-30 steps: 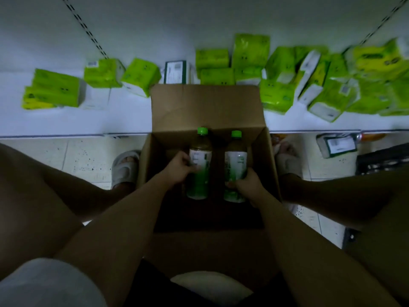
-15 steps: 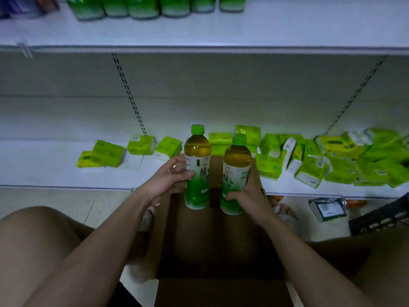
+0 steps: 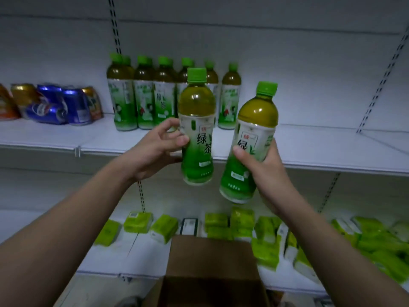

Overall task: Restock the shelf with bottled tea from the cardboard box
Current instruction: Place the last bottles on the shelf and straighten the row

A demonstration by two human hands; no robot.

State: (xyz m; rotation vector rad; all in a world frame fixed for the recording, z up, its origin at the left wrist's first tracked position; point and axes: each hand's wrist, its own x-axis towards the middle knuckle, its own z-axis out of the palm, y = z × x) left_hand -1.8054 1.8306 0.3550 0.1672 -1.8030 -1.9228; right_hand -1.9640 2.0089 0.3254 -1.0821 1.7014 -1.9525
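Holding one tea bottle apiece, we start from the cardboard box (image 3: 212,258) open below our wrists. Our left hand (image 3: 155,151) clasps the left bottle (image 3: 196,129) upright, fingers wrapped round its label; our right hand (image 3: 263,167) grips the right bottle (image 3: 250,147), its cap tilted rightward. Both labels read 绿茶. Beyond them the shelf (image 3: 309,149) carries the stocked row (image 3: 163,94); bare space lies right of it, nearer the right hand, we judge. Snack bags (image 3: 55,105) sit far left.
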